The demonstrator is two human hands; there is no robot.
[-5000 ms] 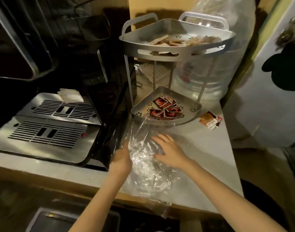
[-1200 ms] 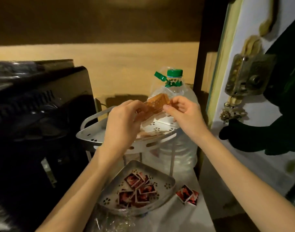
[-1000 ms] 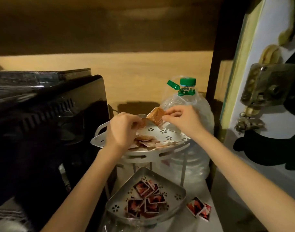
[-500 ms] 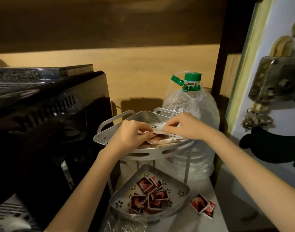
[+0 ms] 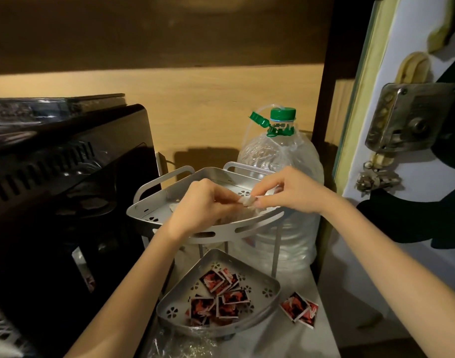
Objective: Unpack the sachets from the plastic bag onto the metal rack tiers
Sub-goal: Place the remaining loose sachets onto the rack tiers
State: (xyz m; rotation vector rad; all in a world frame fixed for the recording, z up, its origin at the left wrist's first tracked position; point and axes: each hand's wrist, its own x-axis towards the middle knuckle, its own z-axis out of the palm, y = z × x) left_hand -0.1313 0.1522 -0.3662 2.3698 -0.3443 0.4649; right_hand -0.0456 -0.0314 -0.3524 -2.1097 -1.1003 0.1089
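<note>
At the worktop's near edge lies your crumpled clear plastic bag (image 5: 181, 344). Beyond it, red-and-black square sachets (image 5: 217, 297) fill the grey metal rack's lower tier (image 5: 266, 303). Over the upper tier (image 5: 221, 229), your left hand (image 5: 203, 202) and right hand (image 5: 288, 192) pinch one pale sachet (image 5: 247, 201) between them.

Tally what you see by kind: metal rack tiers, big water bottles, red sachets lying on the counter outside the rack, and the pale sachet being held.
rack tiers: 2
water bottle: 1
red sachets outside the rack: 2
held pale sachet: 1
Total: 6
</note>
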